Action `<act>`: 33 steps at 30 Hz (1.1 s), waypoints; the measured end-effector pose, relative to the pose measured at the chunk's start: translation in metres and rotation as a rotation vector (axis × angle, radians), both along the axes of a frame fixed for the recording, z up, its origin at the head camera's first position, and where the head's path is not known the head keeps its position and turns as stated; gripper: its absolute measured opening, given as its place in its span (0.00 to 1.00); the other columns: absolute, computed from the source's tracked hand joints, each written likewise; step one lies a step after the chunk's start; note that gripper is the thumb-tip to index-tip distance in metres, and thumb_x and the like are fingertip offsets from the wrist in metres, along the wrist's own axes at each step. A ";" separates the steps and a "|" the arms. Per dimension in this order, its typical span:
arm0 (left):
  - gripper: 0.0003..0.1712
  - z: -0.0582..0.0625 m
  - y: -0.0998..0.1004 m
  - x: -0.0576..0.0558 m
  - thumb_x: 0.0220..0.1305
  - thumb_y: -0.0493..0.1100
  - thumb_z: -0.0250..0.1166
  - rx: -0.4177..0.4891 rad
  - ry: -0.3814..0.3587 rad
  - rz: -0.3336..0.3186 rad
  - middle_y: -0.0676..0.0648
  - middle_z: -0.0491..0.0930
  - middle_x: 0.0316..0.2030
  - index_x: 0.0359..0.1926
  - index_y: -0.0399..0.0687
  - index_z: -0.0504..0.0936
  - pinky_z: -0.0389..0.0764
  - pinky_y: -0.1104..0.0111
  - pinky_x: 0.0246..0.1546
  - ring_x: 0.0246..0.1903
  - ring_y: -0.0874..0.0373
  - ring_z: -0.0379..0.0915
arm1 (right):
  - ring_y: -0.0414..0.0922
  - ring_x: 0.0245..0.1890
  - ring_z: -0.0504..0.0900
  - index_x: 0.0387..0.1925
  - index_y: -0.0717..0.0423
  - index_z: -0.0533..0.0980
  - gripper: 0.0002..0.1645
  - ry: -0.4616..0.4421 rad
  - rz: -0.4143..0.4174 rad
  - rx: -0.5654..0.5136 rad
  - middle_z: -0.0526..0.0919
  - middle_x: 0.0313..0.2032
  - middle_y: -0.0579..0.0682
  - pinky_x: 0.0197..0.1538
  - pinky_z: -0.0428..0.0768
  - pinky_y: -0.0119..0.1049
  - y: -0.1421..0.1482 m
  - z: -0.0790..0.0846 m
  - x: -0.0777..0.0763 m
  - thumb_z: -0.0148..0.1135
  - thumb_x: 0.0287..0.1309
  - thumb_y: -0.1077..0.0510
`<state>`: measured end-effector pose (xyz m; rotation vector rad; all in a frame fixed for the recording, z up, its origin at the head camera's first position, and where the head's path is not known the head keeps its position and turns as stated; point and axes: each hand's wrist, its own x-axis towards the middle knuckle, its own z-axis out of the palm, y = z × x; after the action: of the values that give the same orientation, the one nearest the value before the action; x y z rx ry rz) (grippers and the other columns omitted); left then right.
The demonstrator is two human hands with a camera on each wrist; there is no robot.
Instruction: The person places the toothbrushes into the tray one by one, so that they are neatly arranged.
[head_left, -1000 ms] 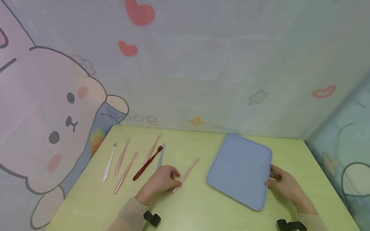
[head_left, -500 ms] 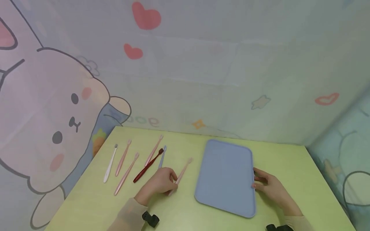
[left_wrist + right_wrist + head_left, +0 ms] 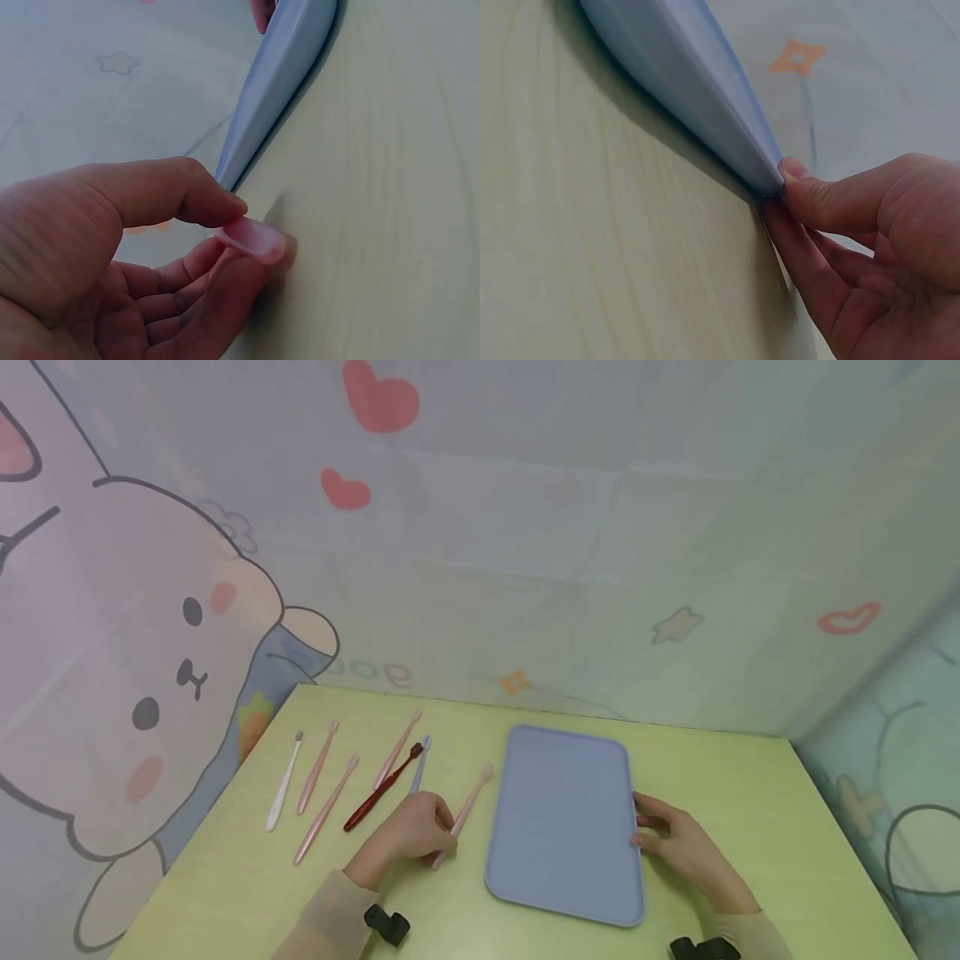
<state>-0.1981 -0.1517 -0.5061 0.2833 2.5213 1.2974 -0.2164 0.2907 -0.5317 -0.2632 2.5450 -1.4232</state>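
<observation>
My left hand (image 3: pixel 420 828) pinches a pink toothbrush (image 3: pixel 472 802) near its handle end, between thumb and forefinger. In the left wrist view the rounded handle end (image 3: pixel 262 241) shows between the fingertips. A blue rectangular tray (image 3: pixel 566 827) lies just right of that toothbrush. At the tray's right edge, my right hand (image 3: pixel 678 843) grips the rim, thumb on top and fingers below, as the right wrist view shows. Left of my left hand lie a dark red toothbrush (image 3: pixel 382 787) and a blue toothbrush (image 3: pixel 422 764), partly hidden by the hand.
Farther left on the yellow table (image 3: pixel 750 827) are a white toothbrush (image 3: pixel 285 783) and several pink ones, such as a pink toothbrush (image 3: pixel 326 810). The dark red one crosses another pink toothbrush (image 3: pixel 397 747). A printed cloth (image 3: pixel 525 527) stands behind the table.
My right hand has slid the tray leftward and turned it straighter, close to the held toothbrush. The pinched toothbrush has shifted slightly left and stands a little steeper.
</observation>
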 end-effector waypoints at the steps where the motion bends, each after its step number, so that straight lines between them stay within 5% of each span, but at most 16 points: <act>1: 0.09 0.000 0.000 0.000 0.52 0.29 0.72 0.001 -0.001 0.001 0.48 0.81 0.22 0.35 0.37 0.81 0.78 0.68 0.18 0.16 0.59 0.77 | 0.64 0.64 0.79 0.78 0.71 0.62 0.46 0.001 -0.001 0.004 0.78 0.65 0.70 0.53 0.84 0.30 0.000 0.000 0.000 0.73 0.66 0.66; 11: 0.11 -0.002 -0.005 -0.007 0.54 0.30 0.73 0.043 -0.041 -0.004 0.47 0.82 0.27 0.39 0.38 0.83 0.81 0.67 0.21 0.19 0.57 0.78 | 0.63 0.65 0.79 0.79 0.69 0.62 0.45 0.015 -0.009 0.054 0.81 0.63 0.68 0.55 0.79 0.25 0.001 -0.001 0.001 0.73 0.66 0.65; 20: 0.13 -0.004 -0.007 -0.007 0.57 0.31 0.75 0.100 -0.106 0.016 0.46 0.83 0.30 0.44 0.34 0.85 0.85 0.66 0.23 0.20 0.58 0.80 | 0.63 0.63 0.80 0.77 0.71 0.63 0.45 0.037 0.002 0.077 0.82 0.61 0.68 0.59 0.80 0.33 -0.002 0.004 0.003 0.74 0.66 0.63; 33: 0.13 0.000 -0.007 -0.011 0.61 0.31 0.73 0.155 -0.077 0.031 0.45 0.83 0.31 0.47 0.34 0.82 0.87 0.63 0.27 0.24 0.55 0.82 | 0.61 0.61 0.82 0.77 0.70 0.64 0.46 0.036 0.000 0.015 0.82 0.62 0.68 0.56 0.81 0.29 -0.002 -0.005 -0.001 0.76 0.63 0.64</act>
<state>-0.2087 -0.1586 -0.5061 0.2231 2.3742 1.4897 -0.2171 0.2889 -0.5370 -0.2888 2.5827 -1.4119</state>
